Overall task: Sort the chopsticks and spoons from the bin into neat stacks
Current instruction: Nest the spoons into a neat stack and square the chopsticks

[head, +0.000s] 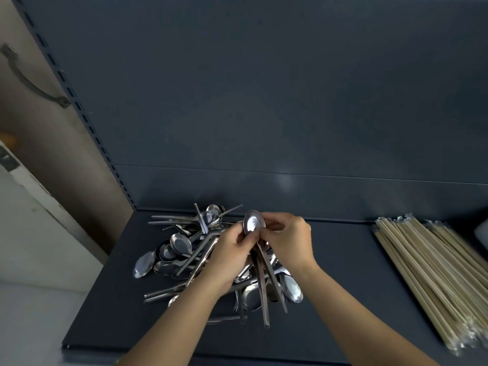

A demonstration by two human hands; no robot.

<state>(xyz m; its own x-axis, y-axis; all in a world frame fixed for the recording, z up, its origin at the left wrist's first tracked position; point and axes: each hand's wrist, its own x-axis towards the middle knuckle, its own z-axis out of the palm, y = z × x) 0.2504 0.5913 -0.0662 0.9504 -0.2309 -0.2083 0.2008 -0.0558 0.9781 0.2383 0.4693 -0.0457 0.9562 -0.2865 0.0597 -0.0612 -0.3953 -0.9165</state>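
A loose pile of steel spoons (pixel 182 247) lies tangled on the dark shelf (pixel 343 286). Above the pile I hold a few spoons upright, bowls up and handles hanging down. The front bowl of this held spoon bundle (pixel 253 223) faces me. My left hand (pixel 229 257) grips the bundle near the necks. My right hand (pixel 286 240) pinches the rim of the top bowl with thumb and fingers. A neat stack of wrapped wooden chopsticks (pixel 433 273) lies on the shelf at the right.
The shelf's dark back panel (pixel 264 128) rises just behind the pile. A perforated upright (pixel 105 154) borders the left side, with a wall beyond. A pale object (pixel 482 233) shows at the far right edge. The shelf's front edge (pixel 105 350) runs below my forearms.
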